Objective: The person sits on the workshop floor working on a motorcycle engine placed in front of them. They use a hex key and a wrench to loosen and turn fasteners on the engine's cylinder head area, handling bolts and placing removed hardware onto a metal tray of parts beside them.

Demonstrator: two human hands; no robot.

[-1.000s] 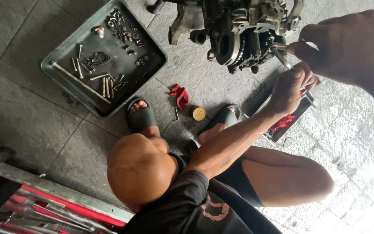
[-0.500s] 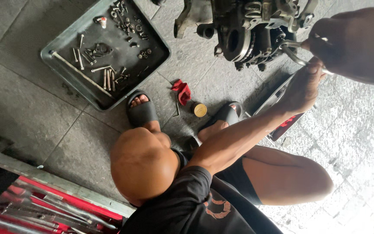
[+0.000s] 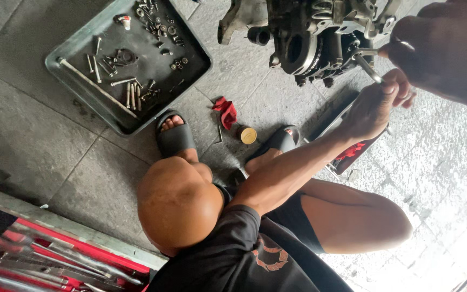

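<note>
My right hand (image 3: 441, 51) reaches in from the upper right, large and close to the camera, fingers closed on a thin metal wrench (image 3: 364, 52) set against a dark, greasy engine block (image 3: 309, 38) on the floor. Just below it a co-worker's hand (image 3: 374, 105) grips a second metal tool handle (image 3: 371, 70) at the same spot. That person squats beneath me, head (image 3: 179, 203) down, in a black shirt and black sandals. My left hand is out of view.
A grey metal tray (image 3: 74, 89) of several bolts and small parts lies at the upper left on the stone floor. A red rag (image 3: 227, 111) and a small round yellow cap (image 3: 248, 135) lie between the sandals. A red tool drawer (image 3: 55, 254) with wrenches stands open at the bottom left.
The co-worker's hand has risen toward the engine and now sits right under my right hand. My right hand stays on the wrench. The view has shifted slightly.
</note>
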